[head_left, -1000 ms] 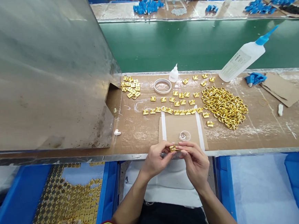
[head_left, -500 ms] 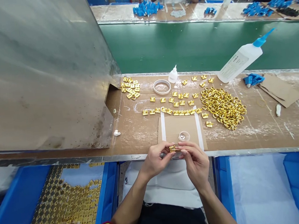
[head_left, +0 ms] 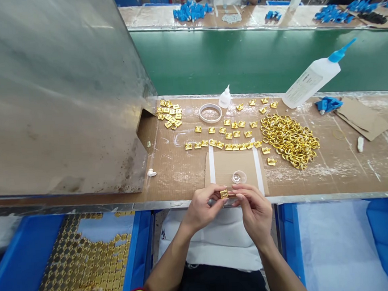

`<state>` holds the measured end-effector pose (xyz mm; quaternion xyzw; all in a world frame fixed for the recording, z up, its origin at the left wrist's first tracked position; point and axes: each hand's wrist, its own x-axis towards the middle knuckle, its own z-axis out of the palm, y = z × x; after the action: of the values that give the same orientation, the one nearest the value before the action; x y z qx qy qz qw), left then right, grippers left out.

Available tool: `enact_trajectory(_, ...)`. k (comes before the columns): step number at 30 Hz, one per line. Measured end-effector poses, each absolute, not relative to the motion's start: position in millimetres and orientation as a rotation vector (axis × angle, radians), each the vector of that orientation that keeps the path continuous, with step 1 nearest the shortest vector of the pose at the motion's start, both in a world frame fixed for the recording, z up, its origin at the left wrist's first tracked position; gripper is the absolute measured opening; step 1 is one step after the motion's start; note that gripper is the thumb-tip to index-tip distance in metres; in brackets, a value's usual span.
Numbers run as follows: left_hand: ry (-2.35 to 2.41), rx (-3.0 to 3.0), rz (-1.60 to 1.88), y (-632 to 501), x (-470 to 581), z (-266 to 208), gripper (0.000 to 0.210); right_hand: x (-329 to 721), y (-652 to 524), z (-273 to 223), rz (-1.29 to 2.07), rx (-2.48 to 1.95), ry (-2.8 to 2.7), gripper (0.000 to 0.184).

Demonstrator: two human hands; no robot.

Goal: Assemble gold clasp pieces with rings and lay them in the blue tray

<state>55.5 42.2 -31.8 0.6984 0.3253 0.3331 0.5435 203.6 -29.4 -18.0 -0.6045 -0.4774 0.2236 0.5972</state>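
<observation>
Print on the far-right squeeze bottle (head_left: 312, 80) is too small to read; left hand (head_left: 202, 206) pinches a shiny gold squarish piece (head_left: 224, 194), right hand (head_left: 255, 210) a thin stick (head_left: 232, 195).

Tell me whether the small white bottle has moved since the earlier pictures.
No. Judged against the metal housing, the small white bottle shows no shift, standing just right of the white ring as before.
</observation>
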Motion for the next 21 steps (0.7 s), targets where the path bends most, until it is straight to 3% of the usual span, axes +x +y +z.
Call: enact_trajectory(21, 0.782, 1.634, 0.786, 42.3, 56.5, -30.7, 0.018, 201.3, -29.2, -20.4, 0.49, -1.42, -1.129, 0.018)
